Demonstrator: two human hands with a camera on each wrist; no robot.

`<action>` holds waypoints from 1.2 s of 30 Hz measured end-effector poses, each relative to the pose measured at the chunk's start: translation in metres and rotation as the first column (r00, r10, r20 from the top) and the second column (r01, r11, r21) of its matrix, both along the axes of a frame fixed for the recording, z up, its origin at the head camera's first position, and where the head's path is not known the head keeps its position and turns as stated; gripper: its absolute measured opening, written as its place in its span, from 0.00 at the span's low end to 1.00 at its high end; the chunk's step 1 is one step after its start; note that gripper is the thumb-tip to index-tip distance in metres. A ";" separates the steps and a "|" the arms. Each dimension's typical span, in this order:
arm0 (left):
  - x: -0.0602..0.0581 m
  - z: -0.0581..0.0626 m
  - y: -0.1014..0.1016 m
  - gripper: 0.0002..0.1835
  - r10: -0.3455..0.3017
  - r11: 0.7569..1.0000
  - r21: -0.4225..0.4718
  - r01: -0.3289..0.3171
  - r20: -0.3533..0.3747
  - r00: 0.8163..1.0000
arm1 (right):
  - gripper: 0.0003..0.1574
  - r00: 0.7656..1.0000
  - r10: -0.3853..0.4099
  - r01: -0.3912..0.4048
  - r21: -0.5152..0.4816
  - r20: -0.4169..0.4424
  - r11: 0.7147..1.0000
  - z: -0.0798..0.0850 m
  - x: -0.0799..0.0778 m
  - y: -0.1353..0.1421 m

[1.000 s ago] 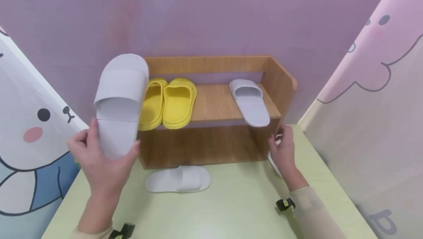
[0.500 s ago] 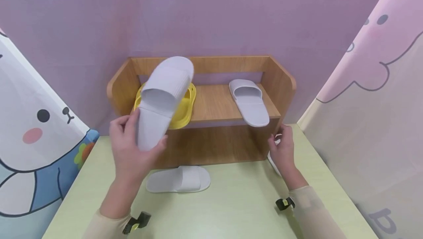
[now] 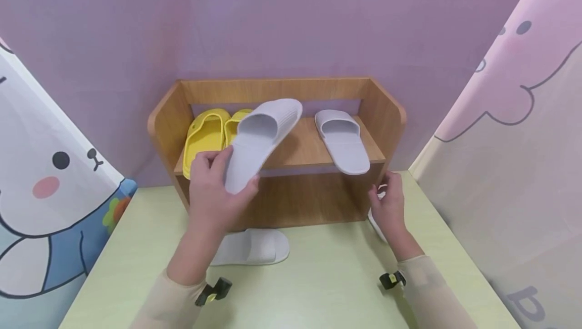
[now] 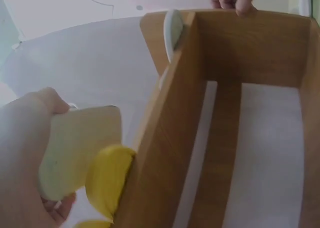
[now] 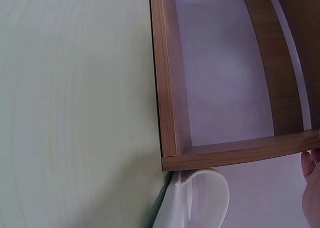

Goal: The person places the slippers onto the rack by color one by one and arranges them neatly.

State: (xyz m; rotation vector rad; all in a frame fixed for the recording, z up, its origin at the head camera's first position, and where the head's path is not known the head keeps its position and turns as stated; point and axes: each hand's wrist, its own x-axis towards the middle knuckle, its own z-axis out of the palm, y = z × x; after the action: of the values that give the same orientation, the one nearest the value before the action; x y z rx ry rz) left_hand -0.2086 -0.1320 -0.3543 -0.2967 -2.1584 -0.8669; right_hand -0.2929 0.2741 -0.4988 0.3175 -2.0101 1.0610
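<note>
My left hand [image 3: 213, 192] holds a pale grey slipper [image 3: 247, 154] by its heel end, thumb on one edge and fingers on the other. The slipper tilts toe-up to the right, in front of the upper shelf of a small wooden shoe rack [image 3: 300, 142]. Two yellow clogs [image 3: 204, 139] stand on that shelf at the left, one partly hidden by the slipper. A matching grey slipper [image 3: 345, 144] lies at the shelf's right end, heel over the front edge. My right hand [image 3: 391, 207] grips the front edge of the rack's right side panel [image 5: 240, 154].
A white slipper [image 3: 268, 246] lies sideways on the pale green table [image 3: 291, 288] before the rack, partly behind my left hand. Another white slipper [image 5: 172, 203] is beside the rack's right side. Printed curtains [image 3: 523, 116] hang at both sides.
My left hand has carried the grey slipper rightward from the rack's left end, past the yellow clogs, tilting its toe to the right and lowering it. My right hand has stayed put.
</note>
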 end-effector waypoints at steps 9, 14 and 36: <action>-0.006 0.012 0.027 0.37 -0.004 1.000 0.005 0.003 0.098 0.995 | 0.28 1.000 0.016 -0.016 0.008 -0.012 1.000 -0.001 -0.001 0.002; -0.012 0.016 0.038 0.38 0.008 1.000 -0.009 -0.007 0.171 0.985 | 0.29 1.000 0.018 -0.018 0.008 -0.006 1.000 -0.001 -0.001 0.002; -0.038 0.032 0.076 0.42 0.169 0.966 -0.233 -0.109 0.255 0.952 | 0.28 1.000 0.017 -0.017 0.002 -0.006 1.000 0.001 0.001 0.001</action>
State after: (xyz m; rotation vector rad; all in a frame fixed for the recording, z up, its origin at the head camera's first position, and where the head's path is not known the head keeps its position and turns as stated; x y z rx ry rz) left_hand -0.2467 -0.0561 -0.3228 -0.1332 -2.5043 -0.6212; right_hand -0.2923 0.2754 -0.4978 0.3387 -2.0064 1.0671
